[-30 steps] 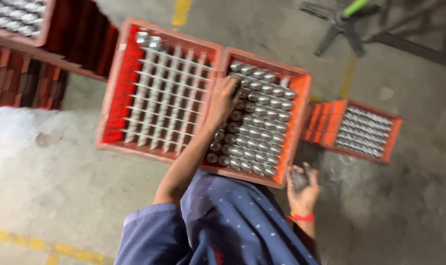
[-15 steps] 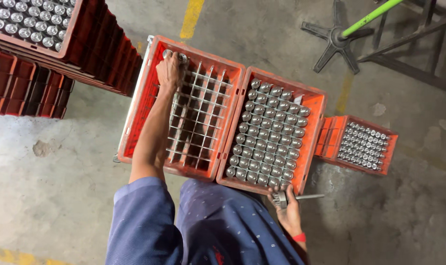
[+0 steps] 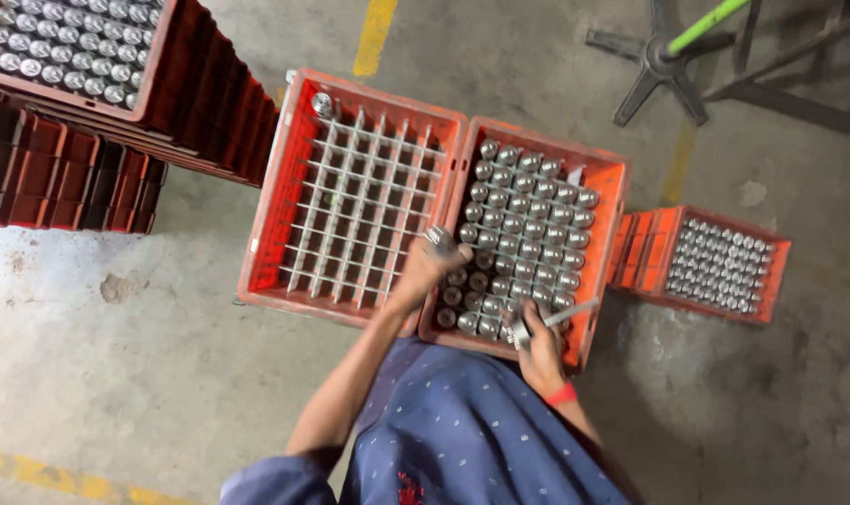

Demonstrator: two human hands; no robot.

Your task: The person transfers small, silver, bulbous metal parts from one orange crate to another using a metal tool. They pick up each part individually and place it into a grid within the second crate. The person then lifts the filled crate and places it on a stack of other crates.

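Here two orange plastic crates stand side by side, touching, on the concrete floor (image 3: 116,374). The full crate (image 3: 612,178) holds rows of upright shiny metal cylinders (image 3: 528,224) that fill nearly every cell. The gridded crate (image 3: 266,215), touching the full crate on its left, holds a pale divider grid whose cells look bare except for one metal cylinder in the far corner (image 3: 324,103).

The left hand (image 3: 431,262) hovers over the seam between the two crates, its fingers closed around a single metal piece (image 3: 439,237) held just above the full crate's left edge. The right hand (image 3: 537,341) rests at the near edge of the full crate, fingers clamped on a thin metal rod-like tool (image 3: 565,315) that lies across the nearest cylinders; a red band (image 3: 562,395) circles that wrist.

To the right of the full crate, just beside it, a lower stack of orange crates (image 3: 649,248) carries a top crate packed with smaller-looking metal cylinders (image 3: 719,266). Well to the left of the full crate, beyond the gridded one, a taller stack of dark red crates (image 3: 210,103) has its top crate also filled with metal cylinders (image 3: 60,42). Beyond the full crate, a black star-shaped base with a green pole (image 3: 663,56) stands on the floor.
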